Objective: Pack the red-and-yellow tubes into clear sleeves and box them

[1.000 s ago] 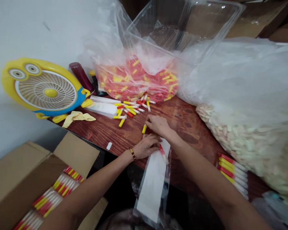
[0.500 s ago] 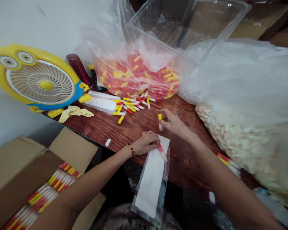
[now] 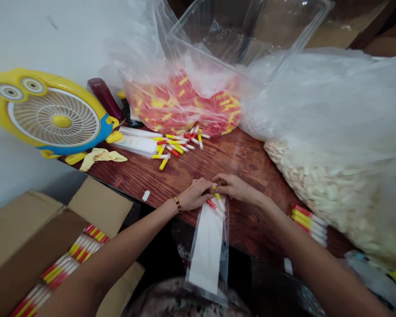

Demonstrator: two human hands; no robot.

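A long clear plastic bag [image 3: 206, 251] with a white card inside hangs over the table's front edge toward my lap. Its top edge is pinched in my left hand [image 3: 198, 193], which wears a beaded bracelet. My right hand [image 3: 232, 186] is closed at the same mouth of the bag, its fingertips on a small yellow-capped tube [image 3: 218, 193] with a whitish body. Beside that one, a red-capped tube [image 3: 215, 207] lies slanted within the bag. My fingers partly hide the bag's mouth.
Loose tubes [image 3: 174, 147] lie at the back of the table [image 3: 247, 158], before a bag of red and yellow pieces [image 3: 185, 105]. A large sack of whitish pieces [image 3: 317, 176] stands right, a yellow fan [image 3: 61, 119] left. A carton [image 3: 29, 237] holds packed tubes below.
My right hand has brought the yellow-capped tube down and left to the bag's mouth, beside the red-capped one. My left hand still grips the bag. The view has shifted slightly.
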